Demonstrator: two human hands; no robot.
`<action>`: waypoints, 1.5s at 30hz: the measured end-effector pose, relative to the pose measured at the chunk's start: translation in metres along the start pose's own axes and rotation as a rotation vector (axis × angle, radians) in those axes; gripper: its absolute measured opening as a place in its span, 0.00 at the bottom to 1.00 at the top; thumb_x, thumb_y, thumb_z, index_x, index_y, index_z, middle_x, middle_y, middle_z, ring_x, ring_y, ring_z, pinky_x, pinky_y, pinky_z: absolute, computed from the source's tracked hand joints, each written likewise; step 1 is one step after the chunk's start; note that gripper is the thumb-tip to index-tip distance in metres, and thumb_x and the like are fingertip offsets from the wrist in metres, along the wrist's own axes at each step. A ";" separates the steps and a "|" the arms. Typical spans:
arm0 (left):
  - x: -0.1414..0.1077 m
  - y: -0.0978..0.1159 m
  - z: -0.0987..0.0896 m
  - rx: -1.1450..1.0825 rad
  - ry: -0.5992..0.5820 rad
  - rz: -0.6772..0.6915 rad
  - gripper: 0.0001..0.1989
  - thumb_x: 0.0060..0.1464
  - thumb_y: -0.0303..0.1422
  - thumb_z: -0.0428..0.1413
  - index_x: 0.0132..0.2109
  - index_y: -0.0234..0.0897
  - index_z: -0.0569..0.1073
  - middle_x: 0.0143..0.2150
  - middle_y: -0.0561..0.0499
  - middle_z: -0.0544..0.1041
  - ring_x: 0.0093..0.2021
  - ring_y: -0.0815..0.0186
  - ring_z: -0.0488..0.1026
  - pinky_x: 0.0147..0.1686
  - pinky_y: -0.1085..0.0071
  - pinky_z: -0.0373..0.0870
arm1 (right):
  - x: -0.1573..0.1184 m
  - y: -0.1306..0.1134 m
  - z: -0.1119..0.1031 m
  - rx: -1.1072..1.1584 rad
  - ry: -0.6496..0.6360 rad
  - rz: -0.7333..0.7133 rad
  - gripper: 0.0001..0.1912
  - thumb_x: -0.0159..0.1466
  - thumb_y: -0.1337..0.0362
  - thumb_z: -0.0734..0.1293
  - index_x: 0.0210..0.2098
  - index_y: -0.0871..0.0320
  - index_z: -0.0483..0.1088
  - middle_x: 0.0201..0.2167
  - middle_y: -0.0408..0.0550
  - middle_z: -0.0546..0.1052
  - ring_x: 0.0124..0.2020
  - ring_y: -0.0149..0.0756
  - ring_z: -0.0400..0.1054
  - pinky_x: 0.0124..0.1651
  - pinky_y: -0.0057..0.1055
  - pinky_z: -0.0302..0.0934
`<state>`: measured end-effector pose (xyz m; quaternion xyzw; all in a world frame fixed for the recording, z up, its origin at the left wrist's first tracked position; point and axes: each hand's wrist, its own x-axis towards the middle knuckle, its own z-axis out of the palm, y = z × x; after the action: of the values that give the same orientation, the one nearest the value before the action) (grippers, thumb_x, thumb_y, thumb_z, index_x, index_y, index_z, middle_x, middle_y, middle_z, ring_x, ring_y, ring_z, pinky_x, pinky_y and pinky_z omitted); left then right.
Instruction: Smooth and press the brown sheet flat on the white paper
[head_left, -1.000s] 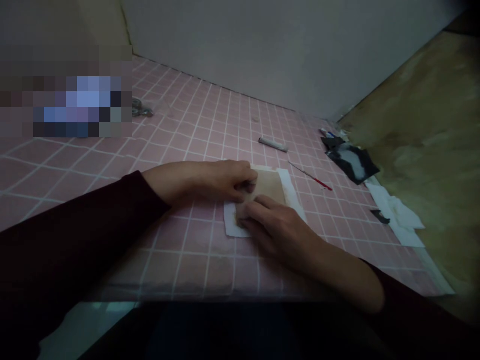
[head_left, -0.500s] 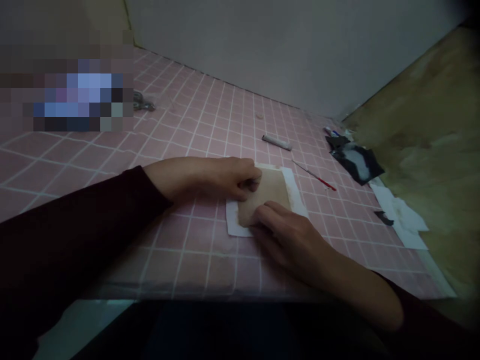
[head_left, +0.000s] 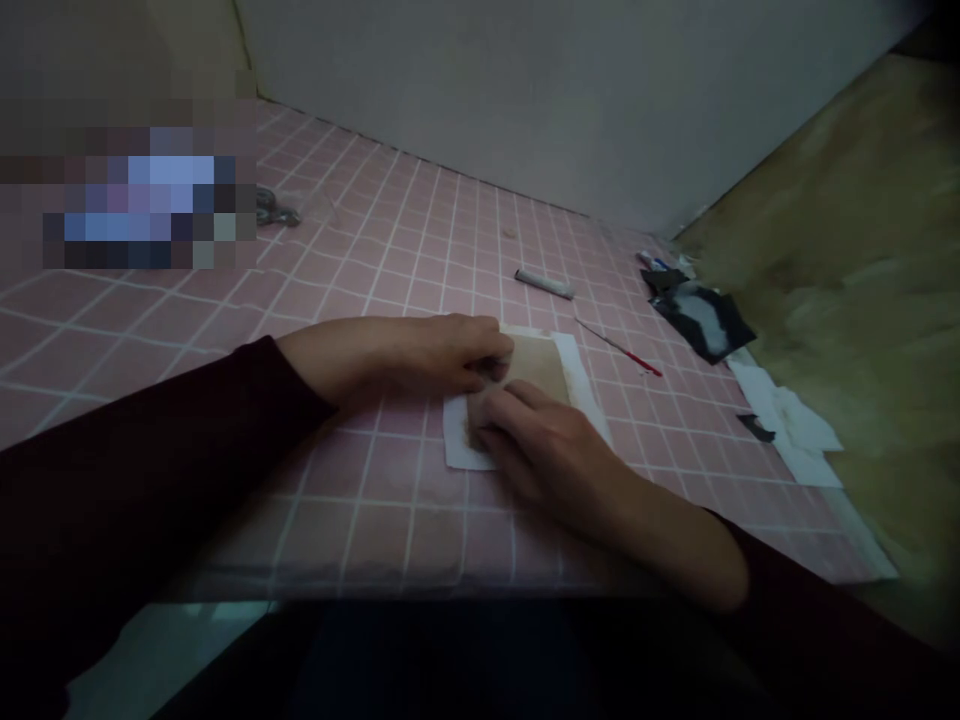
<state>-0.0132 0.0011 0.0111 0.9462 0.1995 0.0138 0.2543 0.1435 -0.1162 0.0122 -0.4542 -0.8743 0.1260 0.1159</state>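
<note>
A tan, sandpaper-like sheet [head_left: 536,365] lies on a white sheet of paper [head_left: 455,435] near the front of the table. My left hand [head_left: 454,350] rests over its left upper part, fingers curled and pinched together. Close against it, my right hand [head_left: 551,435] is also closed, its fingertips low over the tan sheet's left half. Whatever the fingers of either hand hold is hidden or too small to make out.
On the pink checked tablecloth [head_left: 405,500] lie a grey cylinder [head_left: 544,284] and a thin red-handled tool [head_left: 637,361]. At right are a black packet [head_left: 705,320], white paper pieces [head_left: 802,420] and a black scrap [head_left: 755,428]. A metallic object [head_left: 279,210] sits far left.
My right hand has moved up and left across the tan sheet, so its fingers are now close to my left hand. My left hand has stayed nearly in place on the sheet.
</note>
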 end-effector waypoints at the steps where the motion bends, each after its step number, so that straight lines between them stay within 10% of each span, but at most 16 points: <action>1: 0.000 0.001 0.000 -0.002 -0.004 -0.009 0.10 0.51 0.27 0.49 0.41 0.35 0.70 0.41 0.50 0.69 0.35 0.71 0.65 0.35 0.74 0.60 | 0.005 -0.002 0.002 -0.017 0.022 -0.031 0.06 0.64 0.71 0.57 0.32 0.61 0.63 0.31 0.48 0.65 0.30 0.32 0.59 0.34 0.30 0.57; 45: 0.001 0.000 -0.001 -0.033 0.000 -0.005 0.10 0.49 0.26 0.51 0.40 0.36 0.70 0.38 0.52 0.68 0.32 0.72 0.65 0.31 0.77 0.60 | -0.007 0.005 -0.005 0.016 -0.028 0.026 0.06 0.64 0.72 0.57 0.33 0.61 0.64 0.31 0.46 0.65 0.28 0.29 0.58 0.33 0.28 0.56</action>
<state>-0.0131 0.0023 0.0120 0.9415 0.2015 0.0167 0.2697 0.1531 -0.1187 0.0147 -0.4628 -0.8688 0.1406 0.1058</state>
